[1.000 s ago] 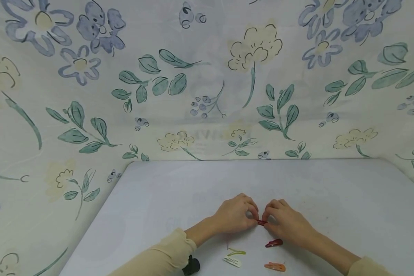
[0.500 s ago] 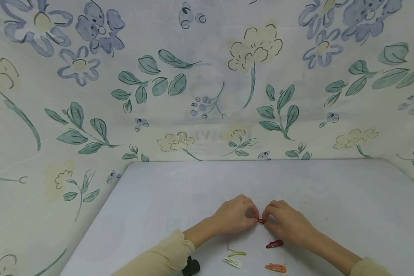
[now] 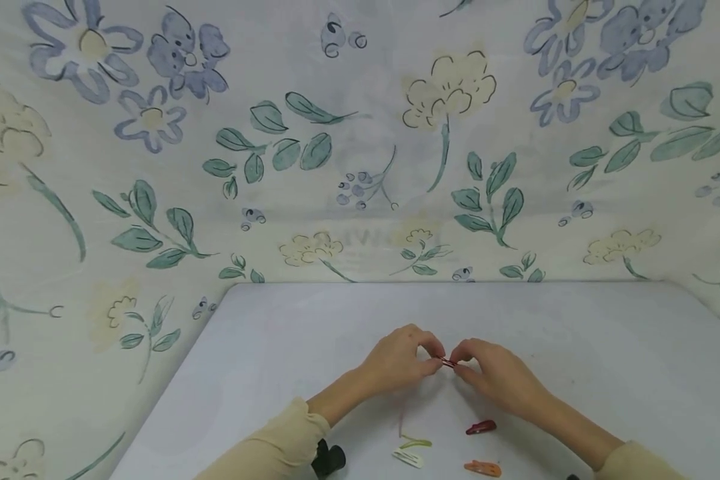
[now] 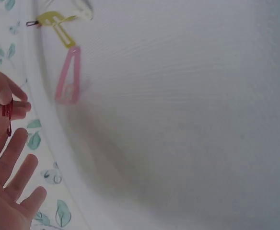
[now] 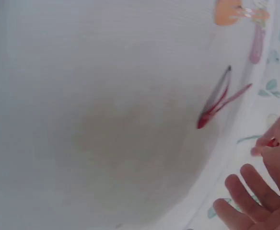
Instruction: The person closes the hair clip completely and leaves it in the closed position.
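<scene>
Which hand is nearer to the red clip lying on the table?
Right. The right hand is just beyond the red clip; the left hand is farther, beyond it to the left.

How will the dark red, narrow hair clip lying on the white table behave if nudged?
The dark red, narrow hair clip looks fairly stiff: its arms stand splayed apart. Probably light, given its thin build and small size beside the right hand. It would likely slide on the smooth-looking white table rather than roll, since those spread arms resist turning.

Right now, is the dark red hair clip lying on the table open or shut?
Open. In the right wrist view, the clip has its arms spread apart.
</scene>
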`<state>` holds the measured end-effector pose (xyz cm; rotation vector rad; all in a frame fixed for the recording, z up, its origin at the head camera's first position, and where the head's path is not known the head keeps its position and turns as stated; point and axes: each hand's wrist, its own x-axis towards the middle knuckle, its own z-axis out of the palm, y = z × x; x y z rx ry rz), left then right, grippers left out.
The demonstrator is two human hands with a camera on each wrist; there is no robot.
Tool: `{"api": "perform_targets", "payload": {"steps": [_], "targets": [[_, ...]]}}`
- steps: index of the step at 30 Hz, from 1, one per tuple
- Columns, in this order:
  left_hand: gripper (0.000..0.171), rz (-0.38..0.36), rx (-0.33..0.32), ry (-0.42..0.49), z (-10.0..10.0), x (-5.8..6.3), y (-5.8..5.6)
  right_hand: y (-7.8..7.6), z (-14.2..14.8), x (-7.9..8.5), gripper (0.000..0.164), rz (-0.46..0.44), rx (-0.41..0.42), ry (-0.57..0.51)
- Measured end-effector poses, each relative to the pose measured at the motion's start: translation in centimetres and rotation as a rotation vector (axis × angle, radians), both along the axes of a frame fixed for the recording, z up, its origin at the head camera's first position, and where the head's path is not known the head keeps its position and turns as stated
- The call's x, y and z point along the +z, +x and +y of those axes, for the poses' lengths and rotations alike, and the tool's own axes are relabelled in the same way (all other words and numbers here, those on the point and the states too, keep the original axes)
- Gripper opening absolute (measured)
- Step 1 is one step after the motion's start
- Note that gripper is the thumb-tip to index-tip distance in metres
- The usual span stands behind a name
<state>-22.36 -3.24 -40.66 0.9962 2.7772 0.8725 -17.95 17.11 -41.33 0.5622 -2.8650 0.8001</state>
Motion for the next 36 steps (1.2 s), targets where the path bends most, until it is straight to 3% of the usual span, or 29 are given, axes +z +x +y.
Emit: {"api": "perform_targets", "payload": {"steps": [9,14,18,26,36], "targets": [[0.01,0.049,0.036,0.192,-1.3,0.7,0.1,-0.9,-0.9,0.6,0.011,0.005,0.073,-0.152],[0.01,0.073,0.058,0.259,-1.7,0.6,0.0,-1.6,-1.2,1.0,0.012,-0.045,0.082,-0.25],[0.008,0.11,0.074,0.273,-2.2,0.4,0.2,-2.0,-1.5,1.2,0.011,-0.066,0.102,-0.278],[0.011,0.257,0.089,0.282,-2.6,-0.4,0.6,-2.0,-2.3,1.3,0.01,-0.122,0.116,-0.352],[0.012,0.099,0.19,0.408,-3.2,-0.6,0.7,-2.2,-3.4,1.0,0.01,-0.074,0.094,-0.381]]}}
